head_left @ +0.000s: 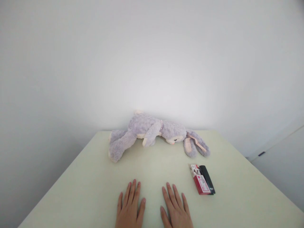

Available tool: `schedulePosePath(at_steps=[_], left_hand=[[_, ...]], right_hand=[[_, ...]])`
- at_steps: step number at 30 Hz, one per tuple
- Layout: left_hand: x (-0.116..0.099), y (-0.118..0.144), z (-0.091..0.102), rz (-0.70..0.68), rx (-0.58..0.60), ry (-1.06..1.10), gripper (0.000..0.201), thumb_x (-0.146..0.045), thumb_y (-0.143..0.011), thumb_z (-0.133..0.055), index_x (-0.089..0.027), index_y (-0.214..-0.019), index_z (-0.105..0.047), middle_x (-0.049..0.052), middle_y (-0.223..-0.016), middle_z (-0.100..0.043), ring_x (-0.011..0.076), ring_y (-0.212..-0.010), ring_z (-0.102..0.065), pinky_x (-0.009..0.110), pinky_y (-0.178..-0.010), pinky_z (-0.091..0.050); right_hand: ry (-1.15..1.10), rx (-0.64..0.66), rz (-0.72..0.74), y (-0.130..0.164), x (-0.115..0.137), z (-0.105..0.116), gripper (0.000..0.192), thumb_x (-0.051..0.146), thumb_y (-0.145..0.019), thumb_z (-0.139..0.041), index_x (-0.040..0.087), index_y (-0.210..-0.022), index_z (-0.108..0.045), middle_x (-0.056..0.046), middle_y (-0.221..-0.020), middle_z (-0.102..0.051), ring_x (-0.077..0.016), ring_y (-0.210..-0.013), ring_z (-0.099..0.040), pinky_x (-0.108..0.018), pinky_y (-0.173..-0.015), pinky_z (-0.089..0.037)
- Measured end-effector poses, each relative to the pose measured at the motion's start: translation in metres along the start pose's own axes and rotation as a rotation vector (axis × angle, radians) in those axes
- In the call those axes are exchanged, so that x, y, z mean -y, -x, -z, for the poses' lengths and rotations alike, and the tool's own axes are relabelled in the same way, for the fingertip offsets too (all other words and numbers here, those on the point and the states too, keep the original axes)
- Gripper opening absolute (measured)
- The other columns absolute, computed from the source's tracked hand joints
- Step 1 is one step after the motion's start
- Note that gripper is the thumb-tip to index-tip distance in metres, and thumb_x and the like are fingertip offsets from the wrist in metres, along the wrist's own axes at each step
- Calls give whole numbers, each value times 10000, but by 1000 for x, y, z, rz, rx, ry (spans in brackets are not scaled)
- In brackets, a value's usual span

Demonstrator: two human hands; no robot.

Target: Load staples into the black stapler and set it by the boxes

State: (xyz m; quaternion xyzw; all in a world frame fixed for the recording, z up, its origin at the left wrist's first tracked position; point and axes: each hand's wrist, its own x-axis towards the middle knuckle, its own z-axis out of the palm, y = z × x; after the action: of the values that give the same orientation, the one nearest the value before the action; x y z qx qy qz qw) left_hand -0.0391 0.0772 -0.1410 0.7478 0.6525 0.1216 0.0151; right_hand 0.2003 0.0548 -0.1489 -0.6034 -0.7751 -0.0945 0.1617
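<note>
On the desk (78, 177) near its front edge, we have both hands flat, palms down, fingers stretched and slightly spread. Left hand (130, 207) holds nothing; right hand (176, 209) holds nothing. They lie side by side with a small gap of bare top between them, and we read that as a resting pose.

Just beside the right hand, toward the right edge, lies a small red-and-white box (200, 183) with a black flat item (207, 179) touching its far side. Both lie flat, angled a bit; the print is too small to read. The right hand is nearest them but not touching.

At the back edge, close to the wall (152, 63), a grey plush rabbit (152, 131) lies on its side, legs toward the left back corner, ears flopped toward the right. It is well apart from both hands.

Open top runs between hands and rabbit, and along the left edge. At far right, a white cabinet front (280, 158) stands off the desk.
</note>
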Motion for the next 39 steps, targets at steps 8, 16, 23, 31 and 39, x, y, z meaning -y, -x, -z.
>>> schedulePosePath(at_steps=[8, 16, 23, 31, 39], left_hand=[[0, 0, 1, 6, 16, -9, 617, -481, -1019, -339, -317, -1600, -211, -14, -1682, -208, 270, -1560, -235, 585, -1243, -213], [1, 0, 1, -3, -8, 5, 628, -485, -1014, -362, -318, -1599, -208, -2, -1676, -237, 280, -1551, -260, 581, -1239, -224], [1, 0, 1, 12, 16, 8, 624, -495, -1017, -344, -325, -1600, -204, -24, -1675, -222, 268, -1557, -243, 587, -1242, -223], [-1, -1, 4, 14, 19, 19, 623, -491, -1013, -362, -319, -1596, -226, -7, -1676, -235, 277, -1556, -246, 583, -1247, -210], [-2, 0, 7, 13, 24, 13, 608, -473, -1019, -353, -322, -1594, -231, -5, -1674, -237, 277, -1554, -252, 573, -1244, -217]], right_hand=[[8, 20, -4, 0, 0, -2, 710, 462, -987, -431, 351, -1618, -123, 9, -1613, -348, -319, -1424, -481, -537, -1090, -439], [-20, 31, -11, 0, -2, -2, 702, 464, -981, -437, 376, -1611, -142, 19, -1612, -347, -319, -1423, -482, -539, -1094, -442], [-28, 11, -100, 2, 9, -10, 667, 444, -957, -450, 380, -1595, -266, 26, -1613, -360, -325, -1449, -445, -575, -1155, -370], [-14, -11, -139, 1, 15, -10, 589, 478, -980, -440, 381, -1558, -378, 27, -1601, -391, -310, -1455, -440, -556, -1173, -354], [-18, -21, -147, 0, 17, -9, 588, 465, -973, -455, 370, -1551, -398, 18, -1598, -401, -325, -1455, -435, -561, -1181, -340]])
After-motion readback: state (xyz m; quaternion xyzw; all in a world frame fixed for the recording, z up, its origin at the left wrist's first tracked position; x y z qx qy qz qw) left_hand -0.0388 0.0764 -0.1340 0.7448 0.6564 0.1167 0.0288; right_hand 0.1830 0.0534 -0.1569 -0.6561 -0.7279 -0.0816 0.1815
